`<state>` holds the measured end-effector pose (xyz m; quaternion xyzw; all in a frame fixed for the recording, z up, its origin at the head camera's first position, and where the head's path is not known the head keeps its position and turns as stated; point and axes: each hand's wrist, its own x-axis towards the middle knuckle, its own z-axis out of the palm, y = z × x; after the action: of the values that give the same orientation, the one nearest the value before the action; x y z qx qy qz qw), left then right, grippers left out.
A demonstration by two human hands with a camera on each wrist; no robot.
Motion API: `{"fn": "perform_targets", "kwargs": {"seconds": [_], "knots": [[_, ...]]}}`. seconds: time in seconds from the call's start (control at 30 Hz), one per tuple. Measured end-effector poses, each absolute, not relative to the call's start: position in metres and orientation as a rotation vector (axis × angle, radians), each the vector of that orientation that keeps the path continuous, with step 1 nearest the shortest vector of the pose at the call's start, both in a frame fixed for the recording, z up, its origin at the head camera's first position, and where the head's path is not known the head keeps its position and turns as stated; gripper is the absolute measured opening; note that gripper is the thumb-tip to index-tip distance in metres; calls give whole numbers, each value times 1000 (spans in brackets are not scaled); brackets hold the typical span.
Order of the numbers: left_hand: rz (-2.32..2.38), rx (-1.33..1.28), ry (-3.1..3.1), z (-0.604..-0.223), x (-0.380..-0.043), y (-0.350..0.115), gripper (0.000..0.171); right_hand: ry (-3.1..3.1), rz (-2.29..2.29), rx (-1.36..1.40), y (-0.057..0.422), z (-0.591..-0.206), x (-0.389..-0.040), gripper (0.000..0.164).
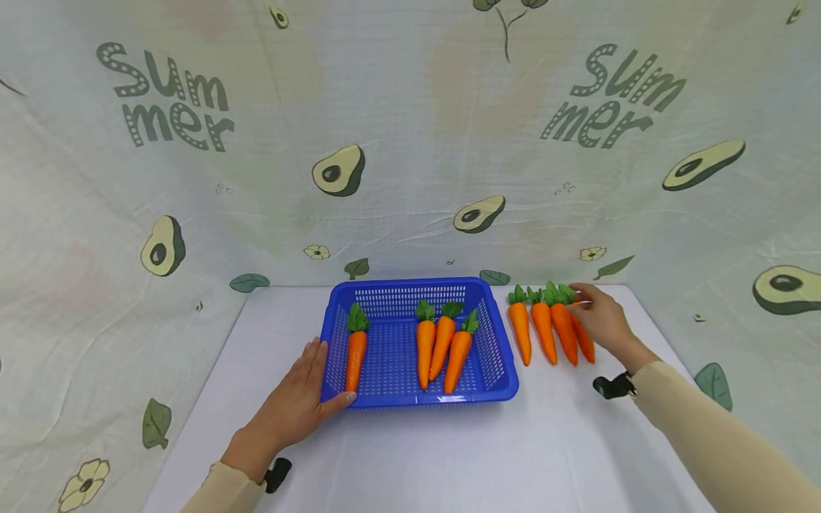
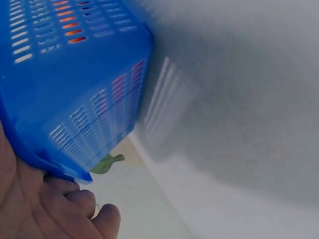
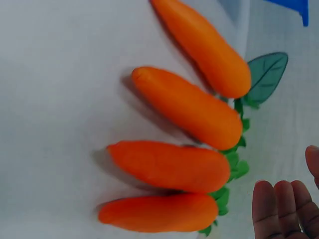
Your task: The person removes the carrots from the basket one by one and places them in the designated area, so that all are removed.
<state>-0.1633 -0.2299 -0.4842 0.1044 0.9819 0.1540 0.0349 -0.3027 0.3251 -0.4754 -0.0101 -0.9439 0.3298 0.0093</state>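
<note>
A blue plastic basket [image 1: 420, 400] with perforated walls holds several orange carrots. One carrot [image 1: 355, 360] lies along its left side, and three more, including the right-hand carrot [image 1: 458, 360], lie together right of the middle. My left hand [image 1: 291, 399] rests against the basket's left side, fingers extended along the rim and thumb at the front left corner. Outside, on the right, several carrots lie in a row, leafy tops away from me. My right hand [image 1: 601, 317] is over the tops of the rightmost carrots [image 3: 159, 213], its fingers apart from the orange bodies in the right wrist view.
A white table [image 1: 442, 463] carries everything. Behind it and at both sides hangs a pale cloth [image 1: 410, 142] printed with avocados, leaves and lettering. The basket's right wall stands close beside the nearest loose carrot [image 1: 520, 331].
</note>
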Motion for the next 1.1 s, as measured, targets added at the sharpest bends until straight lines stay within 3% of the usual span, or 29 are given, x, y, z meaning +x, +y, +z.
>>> {"fn": "perform_targets", "kwargs": {"seconds": [0.47, 0.77, 1.1], "knots": [[435, 334, 3036, -484, -164, -229, 114, -2972, 1445, 271, 198, -412, -295, 56], [394, 367, 3046, -482, -162, -231, 120, -3123, 1731, 569, 104, -417, -294, 59], [363, 352, 3029, -477, -159, -229, 116, -3199, 2101, 661, 30, -439, -294, 62]]}}
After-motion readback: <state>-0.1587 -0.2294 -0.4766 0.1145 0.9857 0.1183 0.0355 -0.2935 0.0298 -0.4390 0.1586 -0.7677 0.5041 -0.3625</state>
